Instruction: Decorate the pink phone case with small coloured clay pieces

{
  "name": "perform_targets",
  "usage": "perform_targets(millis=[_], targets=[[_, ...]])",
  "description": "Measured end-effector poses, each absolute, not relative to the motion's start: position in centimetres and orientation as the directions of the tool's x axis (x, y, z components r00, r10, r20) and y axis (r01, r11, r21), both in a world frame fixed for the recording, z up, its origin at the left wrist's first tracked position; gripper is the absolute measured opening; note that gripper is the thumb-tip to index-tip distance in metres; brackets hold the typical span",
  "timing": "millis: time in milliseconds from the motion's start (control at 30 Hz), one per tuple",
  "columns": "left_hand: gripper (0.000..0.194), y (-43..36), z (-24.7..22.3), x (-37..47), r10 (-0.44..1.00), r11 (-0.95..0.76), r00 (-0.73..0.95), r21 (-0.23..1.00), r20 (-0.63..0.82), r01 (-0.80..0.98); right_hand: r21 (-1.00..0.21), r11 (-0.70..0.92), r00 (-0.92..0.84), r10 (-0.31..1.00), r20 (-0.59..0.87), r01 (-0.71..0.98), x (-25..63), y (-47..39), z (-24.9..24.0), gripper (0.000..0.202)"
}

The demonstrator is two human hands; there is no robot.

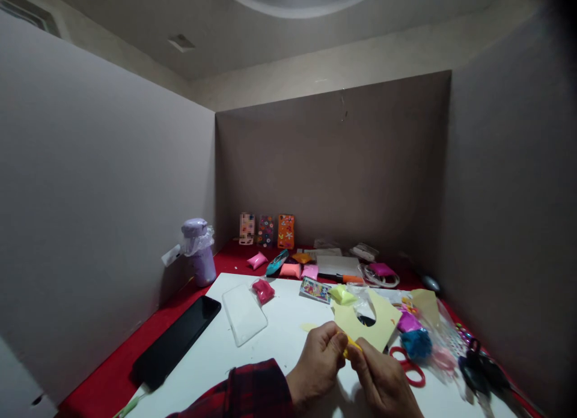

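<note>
My left hand (322, 357) and my right hand (381, 373) meet over the white board (288, 322) near its front. Between their closed fingertips they pinch a small yellow piece (351, 347) that looks like soft clay; most of it is hidden by the fingers. Just beyond the hands lies a pale yellow paper sheet (383, 316) with a hole cut in it. Red-handled scissors (412, 370) rest beside my right hand. A clear phone case (244, 316) and a red packet (263, 291) lie farther left on the board.
A black phone (178, 343) and a lilac bottle (202, 259) stand or lie at the left. Decorated phone cases (286, 230) lean at the back, behind several coloured packets (290, 270). Plastic bags, a blue fluffy ball (415, 344) and black-handled tools (480, 370) crowd the right side. Grey panels enclose the table.
</note>
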State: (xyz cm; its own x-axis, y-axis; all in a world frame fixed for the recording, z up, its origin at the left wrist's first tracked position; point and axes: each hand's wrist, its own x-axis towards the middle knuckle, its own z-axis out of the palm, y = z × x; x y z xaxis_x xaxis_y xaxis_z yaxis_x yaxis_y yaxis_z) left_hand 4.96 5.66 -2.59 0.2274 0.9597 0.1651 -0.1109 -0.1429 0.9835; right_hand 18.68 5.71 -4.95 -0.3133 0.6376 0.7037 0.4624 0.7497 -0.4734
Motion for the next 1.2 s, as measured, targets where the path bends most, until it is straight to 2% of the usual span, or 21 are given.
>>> perform_targets(millis=[200, 367, 500, 733, 867, 1100, 1200], targets=[[0.043, 5.2, -2.5, 4.8, 0.947, -0.209, 0.233, 0.976, 0.219, -0.068, -0.566, 0.669, -0.226, 0.719, 0.658, 0.482, 18.9, 5.7, -4.5, 0.038], [0.035, 5.2, -1.9, 4.4, 0.928, -0.222, 0.294, 0.974, 0.227, -0.05, -0.725, 0.565, -0.182, 0.821, 0.541, 0.395, 18.9, 5.4, -4.3, 0.04], [0.026, 5.1, -1.6, 4.2, 0.92, -0.26, 0.302, 0.966, 0.25, -0.007, -0.75, 0.538, -0.186, 0.841, 0.508, 0.384, 18.9, 5.6, -4.8, 0.042], [0.036, 5.5, -1.5, 3.7, 0.924, -0.314, 0.249, 0.947, 0.29, 0.065, -0.654, 0.543, -0.182, 0.824, 0.537, 0.527, 19.3, 6.1, -5.0, 0.039], [0.041, 5.8, -1.8, 3.7, 0.929, -0.302, 0.25, 0.949, 0.274, 0.084, -0.571, 0.607, -0.259, 0.776, 0.575, 0.552, 19.3, 6.1, -5.2, 0.033], [0.043, 5.5, -1.9, 4.0, 0.932, -0.279, 0.266, 0.956, 0.247, 0.09, -0.518, 0.605, -0.207, 0.748, 0.631, 0.605, 19.1, 5.8, -5.0, 0.035], [0.041, 5.4, -1.8, 4.0, 0.934, -0.283, 0.255, 0.953, 0.249, 0.106, -0.531, 0.604, -0.216, 0.756, 0.618, 0.595, 19.1, 5.8, -4.7, 0.034]])
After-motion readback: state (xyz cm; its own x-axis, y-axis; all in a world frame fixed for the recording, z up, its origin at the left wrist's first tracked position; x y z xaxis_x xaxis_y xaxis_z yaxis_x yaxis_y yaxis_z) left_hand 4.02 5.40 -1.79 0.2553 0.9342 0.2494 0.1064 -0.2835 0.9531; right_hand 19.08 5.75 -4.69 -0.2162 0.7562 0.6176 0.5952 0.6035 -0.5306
